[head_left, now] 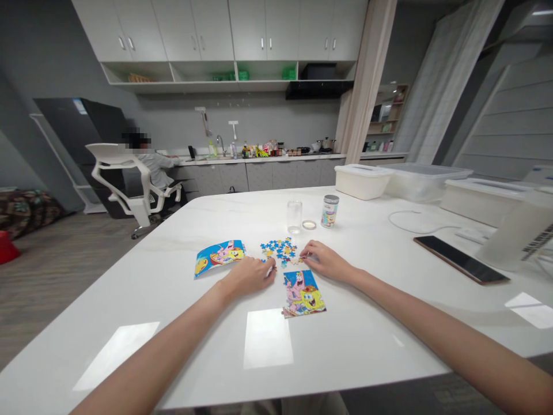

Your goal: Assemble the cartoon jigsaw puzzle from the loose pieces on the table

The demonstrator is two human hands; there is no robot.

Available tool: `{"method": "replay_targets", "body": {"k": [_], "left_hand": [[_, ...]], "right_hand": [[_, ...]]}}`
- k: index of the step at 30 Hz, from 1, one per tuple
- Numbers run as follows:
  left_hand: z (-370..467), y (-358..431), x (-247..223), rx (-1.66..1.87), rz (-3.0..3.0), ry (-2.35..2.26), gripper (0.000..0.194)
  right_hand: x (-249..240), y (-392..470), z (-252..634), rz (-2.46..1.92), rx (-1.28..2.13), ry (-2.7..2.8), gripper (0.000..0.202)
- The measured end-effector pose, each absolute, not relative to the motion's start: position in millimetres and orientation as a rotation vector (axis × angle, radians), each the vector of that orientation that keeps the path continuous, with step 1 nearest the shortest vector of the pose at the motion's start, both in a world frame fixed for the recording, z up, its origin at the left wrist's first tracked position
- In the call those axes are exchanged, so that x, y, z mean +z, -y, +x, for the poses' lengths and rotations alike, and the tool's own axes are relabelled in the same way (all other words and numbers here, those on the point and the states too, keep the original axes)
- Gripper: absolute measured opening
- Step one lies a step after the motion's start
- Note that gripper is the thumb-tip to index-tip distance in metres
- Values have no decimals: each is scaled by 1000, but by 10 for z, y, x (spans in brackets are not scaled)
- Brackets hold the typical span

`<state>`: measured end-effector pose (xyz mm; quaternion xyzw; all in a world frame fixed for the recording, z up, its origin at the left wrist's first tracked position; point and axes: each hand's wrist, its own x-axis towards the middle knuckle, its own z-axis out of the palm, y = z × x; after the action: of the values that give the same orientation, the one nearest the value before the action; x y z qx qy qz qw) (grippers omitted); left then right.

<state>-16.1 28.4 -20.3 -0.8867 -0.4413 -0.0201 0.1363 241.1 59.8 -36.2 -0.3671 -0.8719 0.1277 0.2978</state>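
A partly assembled jigsaw puzzle [303, 294] with a pink and a yellow cartoon figure lies flat on the white table. Beyond it, loose puzzle pieces [283, 248], mostly blue, are spread in a small heap. My left hand [254, 273] rests left of the assembled part, fingers curled together at the heap's near edge; what they hold is too small to make out. At the heap's right side my right hand [323, 260] pinches a puzzle piece with thumb and fingertips. A curved picture sheet [218, 256] with the same figures lies beyond my left hand.
Behind the heap stand a clear jar [294, 217], a round lid [309, 225] and a printed can [329, 211]. A phone [460, 258], a cable and white lidded boxes [362, 181] occupy the right side. A person [158, 167] sits at the far counter.
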Motion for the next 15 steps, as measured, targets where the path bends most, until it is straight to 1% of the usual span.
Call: {"method": "replay_targets", "body": {"k": [5, 11, 13, 15], "left_hand": [[-152, -275, -180, -68, -2550, 1276, 32], [-165, -277, -162, -68, -2561, 1249, 30], [-167, -280, -160, -63, -2563, 1252, 30], [-167, -281, -163, -58, -2565, 1261, 31]], "right_hand": [[-346, -558, 2395, -903, 324, 2377, 18], [-376, -604, 2381, -922, 343, 2342, 6], [-385, -616, 2381, -919, 341, 2340, 7], [-383, -613, 2383, -912, 341, 2339, 12]]}}
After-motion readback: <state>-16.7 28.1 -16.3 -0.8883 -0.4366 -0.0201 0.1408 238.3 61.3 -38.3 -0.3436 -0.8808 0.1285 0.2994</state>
